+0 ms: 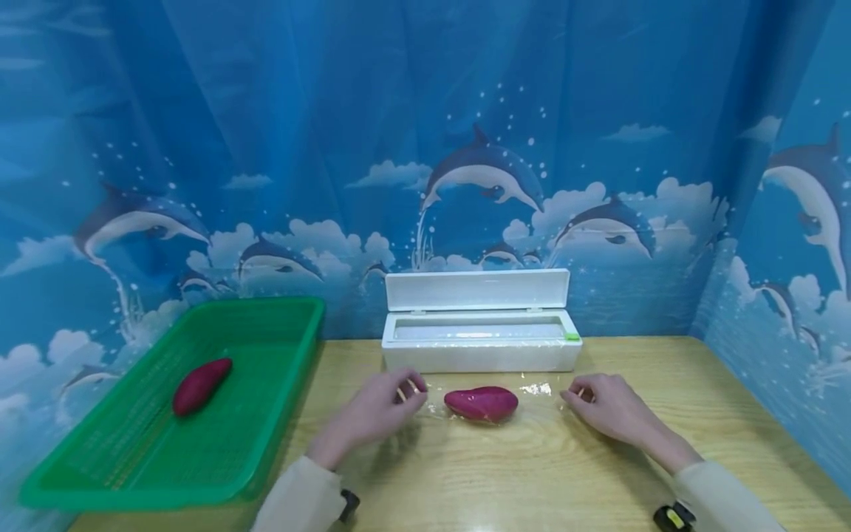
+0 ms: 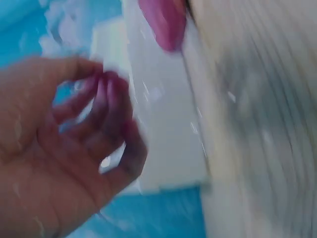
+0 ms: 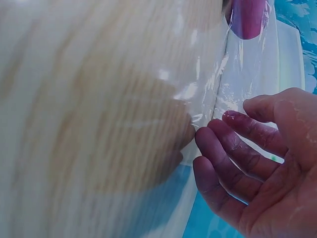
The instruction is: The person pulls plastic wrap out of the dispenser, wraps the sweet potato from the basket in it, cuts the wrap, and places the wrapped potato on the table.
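A purple sweet potato [image 1: 482,404] lies in front of the white box, with clear plastic wrap [image 1: 535,389] around it that stretches out to both sides. On its left my left hand [image 1: 380,408] pinches the wrap's end between thumb and fingertips, palm facing the box. On the right side my right hand [image 1: 608,408] holds the other end at the thumb and index fingertips, its remaining fingers loosely bent. In the right wrist view the shiny wrap [image 3: 190,91] runs from these fingertips toward the sweet potato [image 3: 247,19]. The left wrist view is blurred.
A white wrap dispenser box [image 1: 482,358] stands at the back with its lid raised and a green piece at its right end. To the left, a green plastic basket [image 1: 266,443] contains another purple sweet potato [image 1: 202,386]. A dolphin-print curtain [image 1: 372,148] hangs behind the wooden table [image 1: 505,480].
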The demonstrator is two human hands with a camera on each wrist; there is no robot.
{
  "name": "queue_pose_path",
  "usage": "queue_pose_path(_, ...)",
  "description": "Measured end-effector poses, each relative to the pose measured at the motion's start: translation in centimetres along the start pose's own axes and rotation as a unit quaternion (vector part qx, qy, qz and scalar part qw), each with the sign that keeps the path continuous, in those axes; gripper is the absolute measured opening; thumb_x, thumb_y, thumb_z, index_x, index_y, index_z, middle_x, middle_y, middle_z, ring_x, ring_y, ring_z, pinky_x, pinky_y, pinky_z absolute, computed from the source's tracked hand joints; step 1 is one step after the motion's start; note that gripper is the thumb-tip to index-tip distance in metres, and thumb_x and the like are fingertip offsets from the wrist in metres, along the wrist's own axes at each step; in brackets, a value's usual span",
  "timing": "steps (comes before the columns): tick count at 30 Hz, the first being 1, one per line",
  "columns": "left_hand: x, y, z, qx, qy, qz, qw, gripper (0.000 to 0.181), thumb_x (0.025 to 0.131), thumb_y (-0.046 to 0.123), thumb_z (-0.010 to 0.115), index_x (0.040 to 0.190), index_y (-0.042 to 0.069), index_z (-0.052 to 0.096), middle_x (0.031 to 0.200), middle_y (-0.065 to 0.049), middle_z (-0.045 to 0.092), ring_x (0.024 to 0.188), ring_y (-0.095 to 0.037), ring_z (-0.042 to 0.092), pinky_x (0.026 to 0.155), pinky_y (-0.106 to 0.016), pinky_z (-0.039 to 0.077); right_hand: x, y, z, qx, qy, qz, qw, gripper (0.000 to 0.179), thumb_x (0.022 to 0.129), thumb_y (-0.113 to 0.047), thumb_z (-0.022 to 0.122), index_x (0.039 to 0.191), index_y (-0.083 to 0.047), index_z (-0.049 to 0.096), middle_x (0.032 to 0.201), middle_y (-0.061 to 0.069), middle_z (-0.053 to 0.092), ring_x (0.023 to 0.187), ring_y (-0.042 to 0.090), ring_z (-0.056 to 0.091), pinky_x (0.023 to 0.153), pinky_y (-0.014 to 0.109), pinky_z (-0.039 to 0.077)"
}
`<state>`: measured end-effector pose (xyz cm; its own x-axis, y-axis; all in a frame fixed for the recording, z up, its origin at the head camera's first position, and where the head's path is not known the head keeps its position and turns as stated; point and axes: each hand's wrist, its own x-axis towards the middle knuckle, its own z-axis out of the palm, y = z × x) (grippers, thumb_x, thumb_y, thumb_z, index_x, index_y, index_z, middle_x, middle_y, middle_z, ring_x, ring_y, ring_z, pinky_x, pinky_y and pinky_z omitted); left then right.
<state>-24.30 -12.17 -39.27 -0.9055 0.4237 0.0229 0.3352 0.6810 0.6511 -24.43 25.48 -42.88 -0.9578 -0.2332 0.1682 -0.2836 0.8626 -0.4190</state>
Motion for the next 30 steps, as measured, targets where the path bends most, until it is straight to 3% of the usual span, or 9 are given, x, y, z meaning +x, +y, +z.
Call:
queue_pose_path(3,-0.6,2.1,1.4,0.031,-0.061,0.063,0.9957,0.017,0.099,0.024,0.066,0.112,0.014,0.070,0.093,0.008,0.069,0.081,-0.002,0.061,0.072,-0.020,0.054,-0.2,0.0,-0.2,-0.003,0.001,0.004,1.0000,0.016,0.096,-0.025,0.068,0.084,-0.016,0.074,0.070,-0.009,0.066,0.063,0.005,0.053,0.059,0.025,0.044)
queue_pose_path(5,-0.8,3.2,2.5,0.070,-0.070,0.103,0.9898,0.019,0.098,0.024,0.068,0.115,0.016,0.072,0.099,0.009,0.071,0.086,0.000,0.062,0.076,-0.018,0.054,-0.3,0.0,-0.2,-0.003,0.004,0.002,1.0000,0.016,0.096,-0.025,0.068,0.084,-0.016,0.074,0.071,-0.009,0.067,0.064,0.005,0.054,0.059,0.026,0.044)
queue_pose_path(9,-0.8,4.2,4.5,0.168,-0.022,0.170,0.9708,0.030,0.096,0.024,0.071,0.125,0.020,0.070,0.121,0.005,0.071,0.105,-0.007,0.067,0.091,-0.025,0.057,-0.3,0.0,-0.3,0.001,0.006,-0.001,1.0000,0.017,0.096,-0.026,0.068,0.085,-0.015,0.074,0.071,-0.009,0.067,0.063,0.005,0.054,0.059,0.025,0.044)
queue_pose_path(12,-0.4,4.1,5.4,0.213,0.018,0.192,0.9578,0.037,0.094,0.024,0.072,0.130,0.019,0.068,0.128,0.001,0.068,0.113,-0.015,0.068,0.096,-0.032,0.058,-0.3,-0.1,-0.3,0.003,0.005,0.002,1.0000,0.017,0.096,-0.027,0.068,0.085,-0.016,0.074,0.070,-0.010,0.067,0.063,0.004,0.054,0.060,0.024,0.044)
queue_pose_path(16,0.2,3.7,6.0,0.236,0.039,0.184,0.9535,0.044,0.094,0.025,0.072,0.136,0.018,0.064,0.135,-0.002,0.065,0.118,-0.019,0.065,0.097,-0.038,0.057,-0.3,-0.1,-0.4,0.005,0.002,0.008,1.0000,0.017,0.097,-0.027,0.067,0.085,-0.016,0.075,0.071,-0.009,0.067,0.064,0.005,0.055,0.061,0.025,0.045)
queue_pose_path(21,1.0,3.2,6.3,0.247,0.039,0.147,0.9571,0.051,0.095,0.030,0.071,0.143,0.017,0.059,0.145,-0.003,0.060,0.127,-0.022,0.061,0.101,-0.045,0.054,-0.3,-0.2,-0.7,0.002,0.005,0.022,0.9998,0.019,0.098,-0.027,0.065,0.090,-0.013,0.075,0.077,-0.005,0.071,0.068,0.008,0.059,0.063,0.029,0.049)
queue_pose_path(25,1.5,3.0,6.5,0.243,0.036,0.127,0.9609,0.056,0.095,0.031,0.071,0.146,0.017,0.055,0.147,-0.003,0.058,0.130,-0.023,0.059,0.102,-0.047,0.053,-0.4,-0.9,-1.1,-0.002,0.061,0.031,0.9976,0.017,0.098,-0.024,0.065,0.097,-0.010,0.075,0.087,0.003,0.074,0.075,0.013,0.065,0.068,0.036,0.055)
queue_pose_path(27,1.9,2.9,6.6,0.240,0.037,0.125,0.9620,0.058,0.094,0.030,0.072,0.148,0.017,0.053,0.146,-0.003,0.059,0.130,-0.024,0.059,0.102,-0.046,0.053,-0.5,-1.6,-1.2,0.002,0.096,0.009,0.9953,0.013,0.097,-0.021,0.068,0.099,-0.009,0.074,0.091,0.005,0.074,0.079,0.017,0.068,0.069,0.037,0.057)
queue_pose_path(30,2.6,2.7,6.6,0.228,0.044,0.122,0.9651,0.061,0.091,0.027,0.075,0.147,0.018,0.053,0.142,-0.003,0.060,0.126,-0.024,0.061,0.101,-0.046,0.054,-0.5,-2.7,-1.0,-0.002,0.112,-0.065,0.9916,0.011,0.093,-0.016,0.073,0.103,-0.010,0.074,0.097,0.004,0.074,0.085,0.021,0.070,0.069,0.036,0.059)
